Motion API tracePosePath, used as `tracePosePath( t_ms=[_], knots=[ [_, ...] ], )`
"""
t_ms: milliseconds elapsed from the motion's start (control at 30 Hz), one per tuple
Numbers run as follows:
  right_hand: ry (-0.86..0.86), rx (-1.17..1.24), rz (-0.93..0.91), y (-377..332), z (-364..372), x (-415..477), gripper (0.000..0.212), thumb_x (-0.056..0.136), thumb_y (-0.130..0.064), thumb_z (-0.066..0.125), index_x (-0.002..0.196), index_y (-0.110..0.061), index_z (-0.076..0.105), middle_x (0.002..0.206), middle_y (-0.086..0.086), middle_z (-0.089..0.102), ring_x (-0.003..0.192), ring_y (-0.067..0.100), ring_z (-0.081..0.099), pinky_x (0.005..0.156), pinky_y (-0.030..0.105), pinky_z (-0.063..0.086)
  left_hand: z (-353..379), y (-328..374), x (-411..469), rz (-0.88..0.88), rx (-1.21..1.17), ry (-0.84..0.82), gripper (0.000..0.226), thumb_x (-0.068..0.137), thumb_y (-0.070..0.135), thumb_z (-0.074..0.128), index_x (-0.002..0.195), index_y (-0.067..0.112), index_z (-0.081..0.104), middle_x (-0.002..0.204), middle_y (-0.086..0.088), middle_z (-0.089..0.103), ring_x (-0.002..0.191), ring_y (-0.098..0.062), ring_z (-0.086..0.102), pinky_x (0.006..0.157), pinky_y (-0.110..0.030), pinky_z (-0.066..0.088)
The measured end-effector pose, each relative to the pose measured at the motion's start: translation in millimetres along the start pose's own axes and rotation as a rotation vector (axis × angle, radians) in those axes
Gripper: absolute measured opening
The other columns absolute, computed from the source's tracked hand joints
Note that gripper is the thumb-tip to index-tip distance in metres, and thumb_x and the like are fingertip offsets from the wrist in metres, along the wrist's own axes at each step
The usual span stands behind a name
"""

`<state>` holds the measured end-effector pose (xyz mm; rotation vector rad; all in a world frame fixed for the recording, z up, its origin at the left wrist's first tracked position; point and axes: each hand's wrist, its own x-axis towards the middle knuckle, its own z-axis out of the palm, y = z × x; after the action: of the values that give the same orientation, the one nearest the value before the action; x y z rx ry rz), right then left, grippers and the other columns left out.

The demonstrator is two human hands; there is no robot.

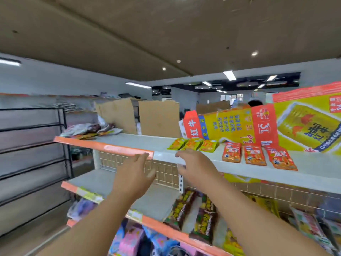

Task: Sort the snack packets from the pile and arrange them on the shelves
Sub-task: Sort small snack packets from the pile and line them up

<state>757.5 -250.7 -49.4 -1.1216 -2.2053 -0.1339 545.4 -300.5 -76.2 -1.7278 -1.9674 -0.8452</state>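
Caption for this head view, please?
Empty left hand and right hand reach the top shelf near yellow packets and orange packets.

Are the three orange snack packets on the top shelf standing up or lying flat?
Lying flat: the orange snack packets rest face up, side by side, on the white top shelf.

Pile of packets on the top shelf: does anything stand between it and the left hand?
Nothing visible does. Only bare top shelf lies between the left hand and the pile of packets at its left end.
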Motion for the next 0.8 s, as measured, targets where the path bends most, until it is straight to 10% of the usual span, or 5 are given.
tracePosePath(
  t_ms=[367, 667, 800],
  knots=[
    [0.070, 0.137, -0.157, -19.0, 23.1, 136.0, 0.035, 0.092, -0.029, 0.055, 0.125, -0.022, 0.065, 0.122, 0.002, 0.062, 0.109, 0.028, 0.059, 0.087, 0.039, 0.052, -26.0, -75.8, 99.8, -0.079, 0.088, 0.072, 0.059, 0.091, 0.051, 0.055, 0.146, 0.030, 0.049, 0.146, 0.005, 0.055, 0.133, -0.021, 0.049, 0.105, -0.042, 0.044],
    [0.105, 0.211, -0.266, -16.3, 45.3, 252.0, 0.021, 0.090, -0.028, 0.054, 0.107, -0.021, 0.064, 0.099, 0.000, 0.058, 0.089, 0.024, 0.057, 0.069, 0.035, 0.050, -23.9, -99.9, 189.3, -0.093, 0.152, 0.139, 0.023, 0.088, 0.045, 0.055, 0.108, 0.037, 0.063, 0.108, 0.012, 0.066, 0.099, -0.017, 0.059, 0.076, -0.035, 0.046],
    [0.097, 0.210, -0.278, -22.7, 36.2, 295.1, 0.027, 0.094, -0.028, 0.050, 0.069, -0.020, 0.046, 0.074, 0.001, 0.052, 0.068, 0.022, 0.049, 0.055, 0.033, 0.035, -40.9, -110.1, 220.0, -0.226, 0.242, 0.162, 0.035, 0.091, 0.039, 0.052, 0.065, 0.017, 0.049, 0.062, -0.001, 0.053, 0.063, -0.024, 0.049, 0.055, -0.034, 0.036]
  ],
)
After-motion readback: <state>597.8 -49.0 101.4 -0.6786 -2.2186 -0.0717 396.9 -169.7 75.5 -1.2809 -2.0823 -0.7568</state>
